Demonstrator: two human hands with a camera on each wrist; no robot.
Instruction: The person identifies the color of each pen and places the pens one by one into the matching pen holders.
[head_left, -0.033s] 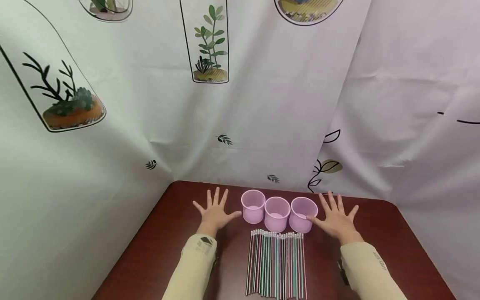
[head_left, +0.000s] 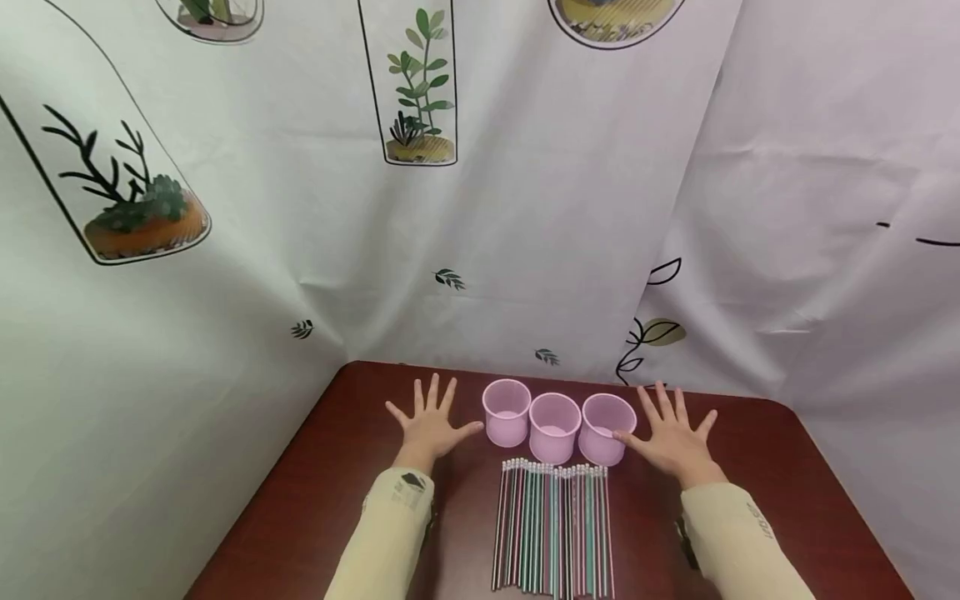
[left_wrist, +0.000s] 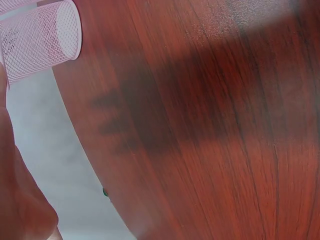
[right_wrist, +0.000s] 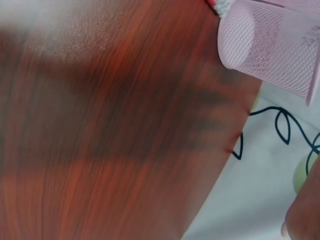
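Three pink mesh cups stand in a row near the back of the table: a left cup [head_left: 507, 429], a middle cup [head_left: 553, 448] and a right cup [head_left: 602, 450]. Several pencils [head_left: 551, 529] lie side by side in front of them, white ends toward the cups. My left hand [head_left: 430, 429], fingers spread wide, hovers left of the left cup and holds nothing. On the other side my right hand [head_left: 671, 442] is spread too, its thumb overlapping the right cup in the head view. Each wrist view shows part of a hand, a mesh cup and a hand shadow.
The dark red wooden table [head_left: 300, 508] has rounded back corners. Close behind and beside it hangs a white cloth [head_left: 525, 233] printed with plants and leaves. A green speck [left_wrist: 105, 192] shows at the table edge in the left wrist view.
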